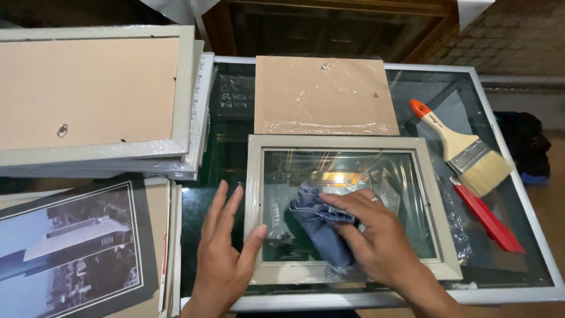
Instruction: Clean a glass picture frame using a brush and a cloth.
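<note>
A right hand presses a bunched blue cloth onto the glass of a grey picture frame lying near the glass table's front edge. The left hand, fingers spread and grasping nothing, steadies the frame's left side. A paintbrush rests toward the right edge.

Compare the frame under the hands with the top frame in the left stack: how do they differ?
The frame under the hands shows bare glass; the stacked frame has a brown backing board fitted. The first lies flat on the glass table, held by the left hand and wiped with a cloth by the right hand; the other rests untouched. Both have pale grey borders.
</note>
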